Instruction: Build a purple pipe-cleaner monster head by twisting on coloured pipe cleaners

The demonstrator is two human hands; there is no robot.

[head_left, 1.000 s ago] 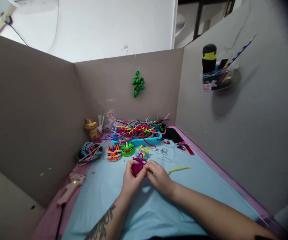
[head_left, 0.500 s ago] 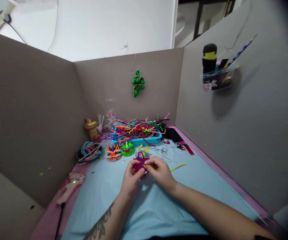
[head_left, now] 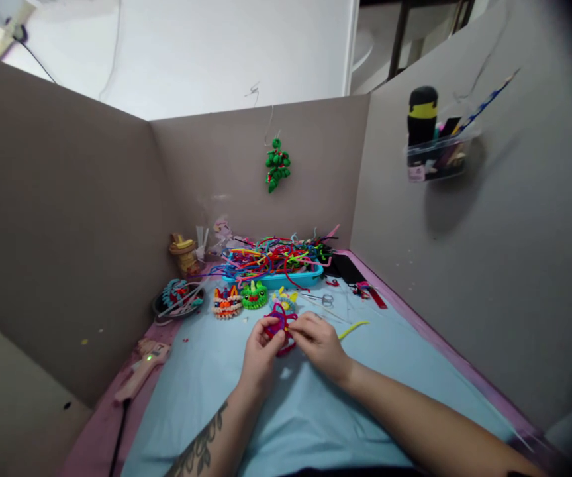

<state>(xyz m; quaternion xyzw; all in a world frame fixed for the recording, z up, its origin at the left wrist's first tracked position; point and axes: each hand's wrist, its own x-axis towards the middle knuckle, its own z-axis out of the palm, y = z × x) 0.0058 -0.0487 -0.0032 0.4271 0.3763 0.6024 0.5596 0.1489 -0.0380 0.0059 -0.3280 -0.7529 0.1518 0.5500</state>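
Both hands meet over the middle of the tabletop (head_left: 316,411), which is covered in light blue with a pink border. The left hand (head_left: 260,354) is curled shut around the lower left of a red-and-purple pipe-cleaner piece (head_left: 280,324), thumb and fingers pinching it. The right hand (head_left: 322,341) is closed too, its fingertips pinched against the piece's right edge. The piece sits between the two sets of fingertips, its purple loops standing out at 12 o'clock from the knuckles; I cannot tell whether it rests on the tabletop or is lifted just off it.

A yellow pipe cleaner (head_left: 353,326) comes out from behind the right hand and runs toward 2 o'clock. Whether the fingers hold its end is hidden.

At 12 o'clock from the hands, just beyond the piece, lies a small blue-and-yellow figure (head_left: 286,298). A green figure (head_left: 255,295) and an orange-and-red figure (head_left: 226,303) sit in a row at 11 o'clock. Farther off at 12 o'clock stands a turquoise tray (head_left: 310,277) heaped with tangled pipe cleaners of many colours. A pair of scissors (head_left: 320,299) lies at 1 o'clock, near the tray.

At 10 o'clock is a dark bowl (head_left: 177,301) holding more bent pieces, and at 8 o'clock a glue gun (head_left: 142,364) lies on the pink border. A green ornament (head_left: 277,165) hangs on the back wall, and a clear holder (head_left: 437,156) with tools is fixed to the right wall.
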